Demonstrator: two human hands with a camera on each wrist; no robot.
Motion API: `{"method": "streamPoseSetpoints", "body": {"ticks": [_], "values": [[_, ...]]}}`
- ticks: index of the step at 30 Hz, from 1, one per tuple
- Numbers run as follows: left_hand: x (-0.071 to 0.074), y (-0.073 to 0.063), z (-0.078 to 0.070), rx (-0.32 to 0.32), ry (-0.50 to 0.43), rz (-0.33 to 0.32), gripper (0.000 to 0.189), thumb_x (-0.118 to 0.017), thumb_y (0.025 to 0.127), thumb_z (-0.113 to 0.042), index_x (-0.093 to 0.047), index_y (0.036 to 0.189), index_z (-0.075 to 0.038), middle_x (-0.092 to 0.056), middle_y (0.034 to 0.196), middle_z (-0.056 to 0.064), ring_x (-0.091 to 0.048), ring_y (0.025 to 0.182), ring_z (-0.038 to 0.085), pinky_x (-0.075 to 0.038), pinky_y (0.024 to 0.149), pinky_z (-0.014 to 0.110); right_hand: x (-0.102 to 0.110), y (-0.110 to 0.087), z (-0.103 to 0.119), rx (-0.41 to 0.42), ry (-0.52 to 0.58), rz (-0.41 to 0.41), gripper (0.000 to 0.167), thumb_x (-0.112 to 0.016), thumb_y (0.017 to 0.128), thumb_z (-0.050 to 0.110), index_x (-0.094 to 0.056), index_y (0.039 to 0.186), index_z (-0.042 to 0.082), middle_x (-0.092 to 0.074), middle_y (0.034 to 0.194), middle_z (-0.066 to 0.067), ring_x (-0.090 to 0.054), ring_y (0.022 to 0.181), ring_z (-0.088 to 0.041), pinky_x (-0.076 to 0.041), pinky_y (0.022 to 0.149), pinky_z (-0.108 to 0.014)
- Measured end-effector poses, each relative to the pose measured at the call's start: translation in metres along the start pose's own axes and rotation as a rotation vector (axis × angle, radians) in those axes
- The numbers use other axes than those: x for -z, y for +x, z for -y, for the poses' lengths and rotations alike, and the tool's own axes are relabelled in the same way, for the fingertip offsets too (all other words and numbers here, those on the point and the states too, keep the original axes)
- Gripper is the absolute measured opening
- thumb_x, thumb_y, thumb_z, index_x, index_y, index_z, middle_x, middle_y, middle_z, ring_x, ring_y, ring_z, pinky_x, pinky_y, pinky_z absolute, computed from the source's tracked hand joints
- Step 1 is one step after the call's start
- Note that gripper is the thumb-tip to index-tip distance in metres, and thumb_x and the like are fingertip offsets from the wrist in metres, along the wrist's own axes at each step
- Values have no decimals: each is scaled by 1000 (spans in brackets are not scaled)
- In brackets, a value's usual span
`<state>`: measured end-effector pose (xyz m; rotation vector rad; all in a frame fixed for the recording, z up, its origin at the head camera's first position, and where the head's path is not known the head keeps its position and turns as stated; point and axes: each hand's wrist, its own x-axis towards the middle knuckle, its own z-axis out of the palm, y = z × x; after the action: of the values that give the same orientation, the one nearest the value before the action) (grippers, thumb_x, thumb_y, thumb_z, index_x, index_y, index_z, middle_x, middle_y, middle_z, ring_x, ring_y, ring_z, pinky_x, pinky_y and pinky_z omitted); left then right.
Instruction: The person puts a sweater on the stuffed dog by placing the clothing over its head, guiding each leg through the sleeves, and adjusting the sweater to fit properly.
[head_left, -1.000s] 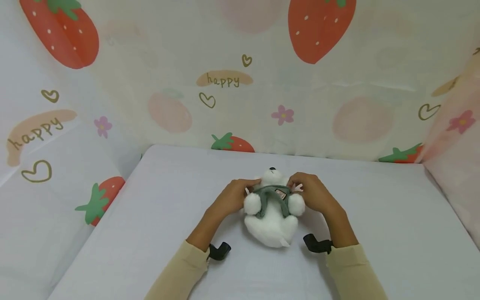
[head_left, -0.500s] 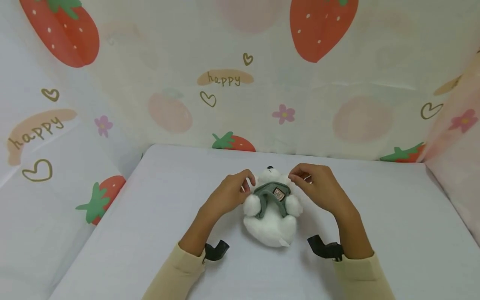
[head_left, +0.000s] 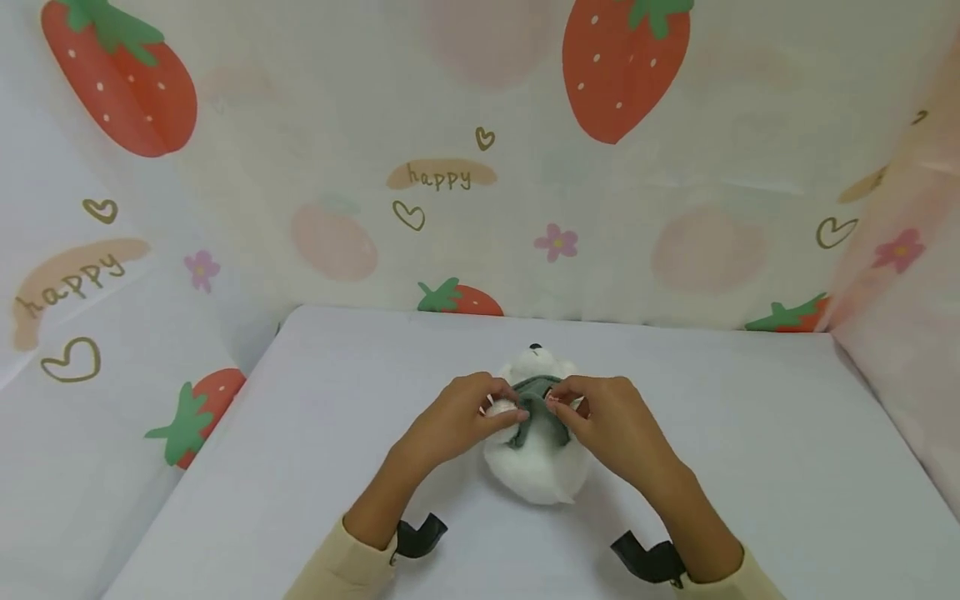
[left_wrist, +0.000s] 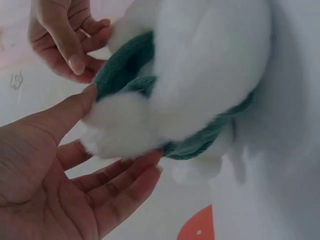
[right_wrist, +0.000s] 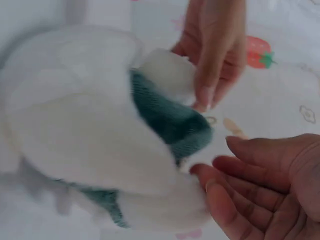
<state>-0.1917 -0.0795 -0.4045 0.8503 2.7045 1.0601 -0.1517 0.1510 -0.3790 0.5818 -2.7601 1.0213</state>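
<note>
A white plush toy (head_left: 534, 479) with a black nose lies on its back, wearing a grey-green vest (head_left: 536, 389) with a small patch. My left hand (head_left: 457, 421) is at its paw on the left (left_wrist: 117, 125). The thumb touches the vest's edge, while the fairly straight fingers reach behind the paw; the index fingertip is hidden. Across the toy, my right hand (head_left: 611, 421) has its fingertips at the vest by the patch. In the right wrist view, the right hand's thumb and relaxed fingers stand apart beside the other paw (right_wrist: 170, 210).
The toy rests on a white-covered table (head_left: 360, 358). Behind it hangs a cloth backdrop (head_left: 600, 192) with strawberries, hearts and lettering. Black wrist mounts (head_left: 648, 558) stick out inward from both forearms.
Both hands have left the sides of the toy's head, lifted slightly, then moved inward and down to the vest. The toy stays in place; the head view has tilted slightly.
</note>
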Motion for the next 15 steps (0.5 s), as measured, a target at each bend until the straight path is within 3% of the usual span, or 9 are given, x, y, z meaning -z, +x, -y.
{"method": "streamPoseSetpoints", "body": {"ticks": [5, 7, 12, 15], "values": [[-16, -8, -8, -41, 195, -110, 32, -79, 90, -36, -73, 116, -19, -59, 106, -3, -57, 80, 12, -48, 65, 26, -13, -14, -4, -20, -160, -113, 32, -84, 83, 12, -74, 113, 7, -73, 88, 2, -48, 56, -5, -40, 48, -24], [-22, -10, -10, -69, 257, -178, 29, -79, 89, -36, -74, 114, -22, -55, 112, 0, -55, 85, 13, -47, 61, 25, -19, -19, -6, 14, -226, -147, 35, -87, 80, 11, -74, 113, 6, -74, 89, 0, -56, 58, -9, -45, 49, -26], [-35, -15, -14, -185, 423, -371, 24, -84, 86, -32, -78, 107, -24, -48, 120, 7, -50, 103, 22, -50, 70, 29, -31, -26, -9, 118, -347, -206, 31, -90, 74, 6, -76, 102, 5, -75, 95, -5, -73, 80, -20, -58, 61, -34], [-39, -16, -16, -259, 560, -453, 24, -86, 84, -33, -81, 105, -24, -50, 115, 9, -50, 100, 24, -46, 72, 34, -35, -29, -9, 123, -352, -203, 26, -89, 74, 3, -76, 96, 6, -74, 93, -4, -72, 76, -19, -56, 58, -32]]}}
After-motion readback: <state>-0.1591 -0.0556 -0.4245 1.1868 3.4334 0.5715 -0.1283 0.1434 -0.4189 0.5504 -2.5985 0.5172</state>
